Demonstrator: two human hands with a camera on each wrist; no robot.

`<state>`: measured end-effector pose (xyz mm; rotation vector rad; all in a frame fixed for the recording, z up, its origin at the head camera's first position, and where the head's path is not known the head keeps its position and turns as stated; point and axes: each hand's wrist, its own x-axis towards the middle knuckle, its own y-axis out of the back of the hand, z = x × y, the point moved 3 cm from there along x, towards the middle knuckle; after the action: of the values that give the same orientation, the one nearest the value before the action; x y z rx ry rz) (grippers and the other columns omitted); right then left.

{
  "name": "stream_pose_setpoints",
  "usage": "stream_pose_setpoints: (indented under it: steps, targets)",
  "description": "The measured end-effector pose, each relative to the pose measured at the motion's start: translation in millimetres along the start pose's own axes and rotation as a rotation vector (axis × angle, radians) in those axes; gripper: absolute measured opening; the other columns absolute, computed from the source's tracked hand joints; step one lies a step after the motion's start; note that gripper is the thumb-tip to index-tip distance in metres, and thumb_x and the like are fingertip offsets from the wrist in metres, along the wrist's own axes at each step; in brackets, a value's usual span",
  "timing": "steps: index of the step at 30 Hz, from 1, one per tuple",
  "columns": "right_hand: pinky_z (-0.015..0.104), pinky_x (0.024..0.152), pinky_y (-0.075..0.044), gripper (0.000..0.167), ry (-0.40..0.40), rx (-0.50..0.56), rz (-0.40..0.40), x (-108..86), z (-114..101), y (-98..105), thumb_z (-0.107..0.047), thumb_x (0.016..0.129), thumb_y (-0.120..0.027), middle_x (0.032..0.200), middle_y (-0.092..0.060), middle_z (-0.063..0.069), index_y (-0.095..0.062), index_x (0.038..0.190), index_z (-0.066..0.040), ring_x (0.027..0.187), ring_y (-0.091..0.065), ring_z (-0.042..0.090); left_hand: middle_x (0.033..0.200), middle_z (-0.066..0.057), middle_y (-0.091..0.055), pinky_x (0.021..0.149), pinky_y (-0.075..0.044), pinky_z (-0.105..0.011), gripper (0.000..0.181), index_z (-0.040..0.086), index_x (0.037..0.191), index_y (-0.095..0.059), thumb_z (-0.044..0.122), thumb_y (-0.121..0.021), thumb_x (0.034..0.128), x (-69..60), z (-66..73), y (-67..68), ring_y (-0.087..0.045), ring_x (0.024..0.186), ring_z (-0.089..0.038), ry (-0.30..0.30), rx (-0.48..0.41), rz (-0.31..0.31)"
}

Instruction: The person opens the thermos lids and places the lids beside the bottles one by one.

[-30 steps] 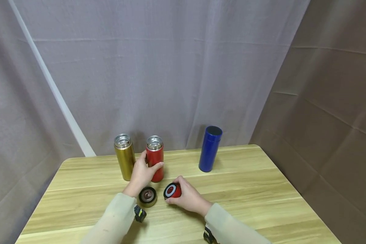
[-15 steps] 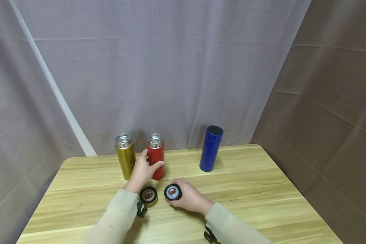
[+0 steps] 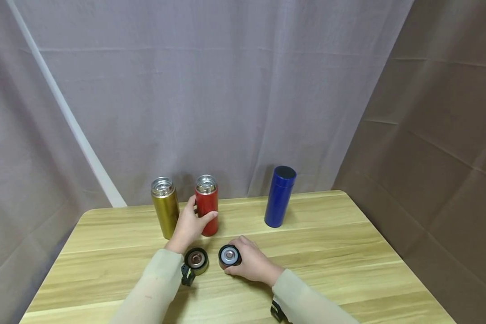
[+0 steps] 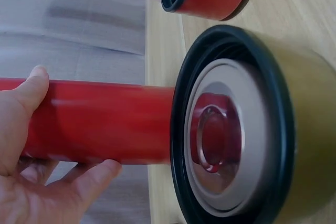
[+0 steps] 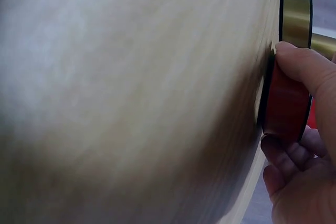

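My left hand [image 3: 189, 226] holds the red thermos flask [image 3: 208, 208] from its left side, thumb in front and fingers behind. That flask stands upright and uncapped, its steel mouth showing. With thumb and fingers, my right hand [image 3: 253, 262] grips the red lid [image 5: 286, 100], which lies inner side up at the table surface. Just left of it rests the gold lid [image 3: 196, 260], also inner side up, looming large in the left wrist view. A gold thermos flask [image 3: 167, 213], uncapped too, stands left of the red one.
A blue thermos flask [image 3: 280, 198] with its lid on stands upright at the back right of the wooden table [image 3: 340, 252]. A grey curtain [image 3: 210, 99] hangs behind the table's far edge, and a brown one [image 3: 437, 148] on the right.
My right hand has turned the red lid from tilted to flat, inner side up, and set it down beside the gold lid. My left hand keeps its hold on the red flask.
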<state>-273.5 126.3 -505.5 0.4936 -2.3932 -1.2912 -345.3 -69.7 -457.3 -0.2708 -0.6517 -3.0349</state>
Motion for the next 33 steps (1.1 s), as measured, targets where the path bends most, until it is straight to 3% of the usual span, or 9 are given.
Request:
stream_pose_setpoints:
  steps: [20,28,33]
  targets:
    - [0.036,0.092,-0.039,0.059,0.001,-0.051,-0.005,-0.3,-2.2,-1.6,-0.038,0.072,-0.084,0.109,-0.054,-0.005,-0.058,0.118,-0.012,0.105,-0.053,0.014,0.135,-0.014,-0.052,0.094,-0.047,-0.049,0.072,0.017,0.140,-0.038,0.030,-0.078,0.0819,2.9,-1.3,3.0,-0.055,0.118,-0.036,0.043,-0.029,-0.035]
    - [0.038,0.093,-0.037,0.060,-0.007,-0.030,-0.003,0.1,-2.2,1.7,-0.036,0.071,-0.085,0.109,-0.054,-0.005,-0.057,0.118,-0.011,0.107,-0.052,0.016,0.130,-0.017,-0.055,0.094,-0.048,-0.049,0.070,0.014,0.139,-0.038,0.024,-0.078,0.0828,5.5,1.5,-1.3,-0.057,0.115,-0.034,0.000,-0.031,-0.001]
    - [0.043,0.099,-0.036,0.070,-0.022,-0.043,0.001,-1.5,-1.8,-0.5,-0.038,0.071,-0.085,0.117,-0.054,0.001,-0.053,0.126,-0.008,0.115,-0.049,0.022,0.135,-0.021,-0.049,0.101,-0.042,-0.049,0.082,0.007,0.146,-0.027,0.024,-0.077,0.0838,3.6,1.8,-4.4,-0.051,0.121,-0.034,-0.026,0.012,0.015]
